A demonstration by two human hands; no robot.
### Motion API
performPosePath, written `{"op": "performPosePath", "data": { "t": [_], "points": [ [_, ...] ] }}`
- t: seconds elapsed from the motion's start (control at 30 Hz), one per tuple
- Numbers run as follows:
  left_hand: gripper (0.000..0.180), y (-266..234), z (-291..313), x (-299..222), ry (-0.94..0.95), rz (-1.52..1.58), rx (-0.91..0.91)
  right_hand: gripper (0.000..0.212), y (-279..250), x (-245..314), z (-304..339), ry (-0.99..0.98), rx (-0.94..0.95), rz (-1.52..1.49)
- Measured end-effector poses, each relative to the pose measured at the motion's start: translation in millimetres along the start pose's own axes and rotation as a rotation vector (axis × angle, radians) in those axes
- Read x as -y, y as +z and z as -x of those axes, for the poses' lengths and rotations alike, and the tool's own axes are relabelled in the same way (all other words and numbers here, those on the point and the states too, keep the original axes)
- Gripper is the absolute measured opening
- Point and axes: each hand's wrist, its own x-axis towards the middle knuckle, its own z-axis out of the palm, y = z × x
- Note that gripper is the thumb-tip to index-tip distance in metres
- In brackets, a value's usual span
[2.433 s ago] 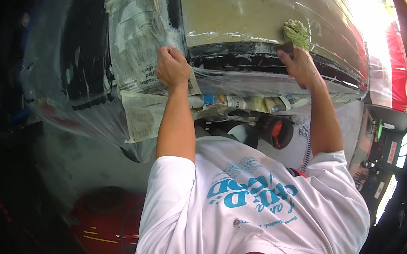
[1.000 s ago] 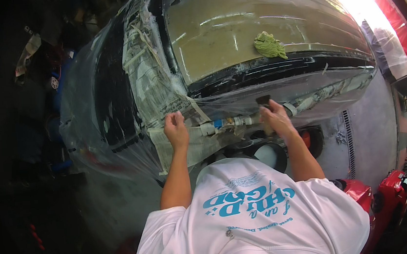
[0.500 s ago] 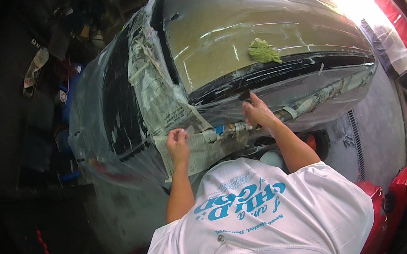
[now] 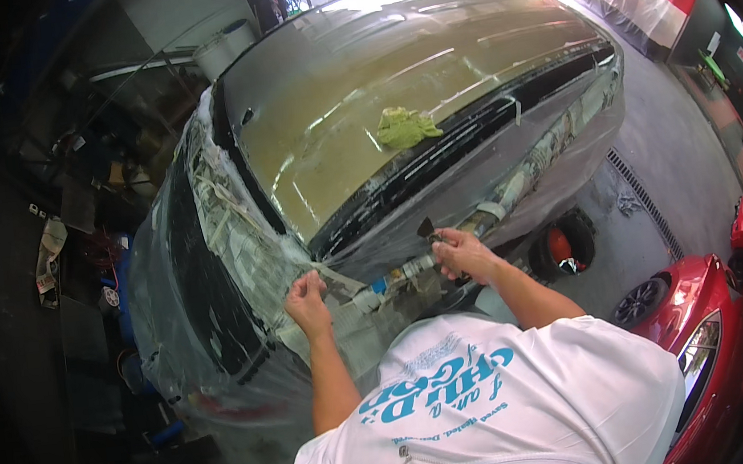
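Observation:
In front of me stands a car with a dull gold-brown roof (image 4: 332,101), bordered by a black strip (image 4: 469,133). My right hand (image 4: 468,257) is closed round a small dark scraper (image 4: 426,228), its blade pointing up and apart from the roof. Farther left, my left hand (image 4: 309,304) has its fingertips pinched together beside the masking newspaper (image 4: 239,245); what they hold, if anything, is too small to make out. Clear plastic film (image 4: 191,357) drapes the car's left end and near side. A crumpled yellow-green cloth (image 4: 406,127) lies on the roof near its closer edge.
A red car (image 4: 694,326) stands at the lower right. Next to a floor drain grate (image 4: 646,201) is a dark round container (image 4: 565,245) with something orange inside. Cluttered equipment fills the dark left side, with a pale bucket (image 4: 224,49) at the back.
My right hand has drawn back from the black roof edge with the scraper, which now shows more plainly. My view has shifted, bringing more of the red car in at right.

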Motion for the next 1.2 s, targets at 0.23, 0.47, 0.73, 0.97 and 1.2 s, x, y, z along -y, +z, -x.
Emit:
{"op": "performPosePath", "data": {
  "t": [0.23,0.47,0.73,0.97,1.2],
  "points": [
    [0.024,-24,1,-11,0.006,0.040,-0.031,0.041,-2,-7,-10,-0.039,-0.088,-0.017],
    [0.029,-15,40,8,-0.257,0.060,0.008,0.043,44,-38,-34,-0.009,0.190,-0.085],
    [0.027,-8,56,18,-0.318,0.071,0.109,0.044,115,5,-23,-0.091,0.383,0.002],
    [0.022,-32,50,23,-0.206,0.008,-0.056,0.036,103,11,-20,0.001,0.386,0.058],
    [0.021,-35,45,18,-0.248,0.078,-0.035,0.031,95,9,-15,-0.008,0.377,-0.005]
  ]
}}
